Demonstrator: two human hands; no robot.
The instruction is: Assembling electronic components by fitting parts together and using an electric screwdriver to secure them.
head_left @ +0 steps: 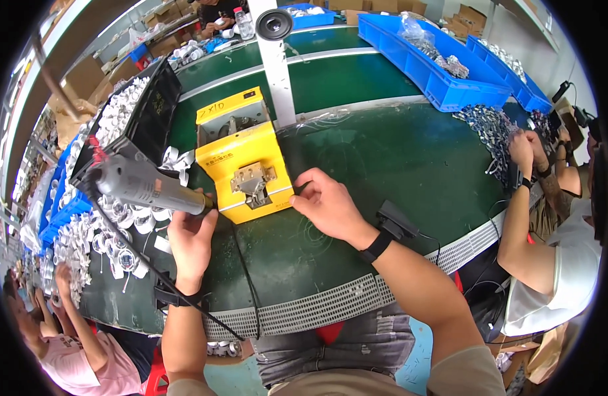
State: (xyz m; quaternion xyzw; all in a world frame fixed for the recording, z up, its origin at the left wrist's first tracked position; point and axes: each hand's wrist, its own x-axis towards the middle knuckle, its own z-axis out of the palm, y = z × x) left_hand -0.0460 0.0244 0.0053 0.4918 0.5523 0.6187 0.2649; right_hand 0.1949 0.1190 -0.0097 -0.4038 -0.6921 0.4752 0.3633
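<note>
A yellow screw feeder (248,162) stands on the green work surface in front of me, its top opening and small metal outlet showing. My right hand (330,208) has curled fingers and a thumb against the lower right edge of the feeder. Close to the feeder's lower left corner is my left hand (192,241), thumb up. A grey electric screwdriver (149,188) hangs slanting across its fingers, with the tip beside the thumb. Those fingers are partly hidden, so whether they grip the screwdriver or the feeder does not show.
White round parts (122,247) lie left, below a black crate (149,119) of white pieces. Blue bins (442,92) and a heap of small metal parts (485,132) are at right. A black device (396,221) sits near my right wrist. Other people work on both sides.
</note>
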